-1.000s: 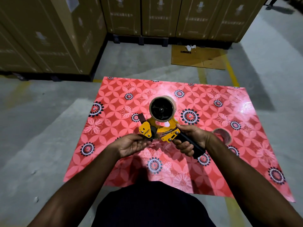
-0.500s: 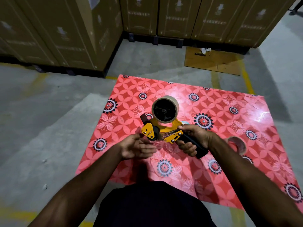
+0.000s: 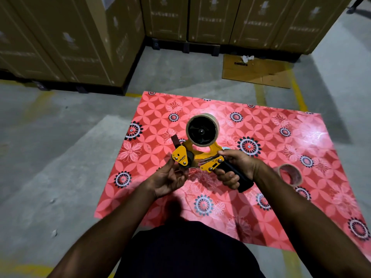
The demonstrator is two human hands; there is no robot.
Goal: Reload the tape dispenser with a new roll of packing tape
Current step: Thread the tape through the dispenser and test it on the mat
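- Tape dispenser (image 3: 197, 157), yellow with a black handle, is held in the air above the red flowered mat (image 3: 261, 207), in front of the person.
- A roll of packing tape (image 3: 202, 130) already sits on the dispenser's hub, so I judge that the mounting step is done.
- The right hand (image 3: 235, 169) is wrapped around the black handle; its fingers are curled tight on it, and the thumb lies near the yellow frame.
- The left hand (image 3: 170, 177) is just under the roller end, palm up. Its fingers are bent and seem to pinch something thin there, probably the loose end of the tape, but the tape itself is too clear to see.
- Compared with one second ago, the left hand is a little lower and more to the left of the roller, while the right hand's grip looks the same. To me this means the tape end is being pulled through the slot.
- The remaining work, in my judgement, is to bring the tape end over the roller to the blade.
- An empty-looking tape core (image 3: 290, 174) lies on the mat, to the right of the right arm, well apart from the dispenser.
- Stacked cardboard boxes (image 3: 200, 19) stand behind the mat on the concrete floor (image 3: 60, 157).
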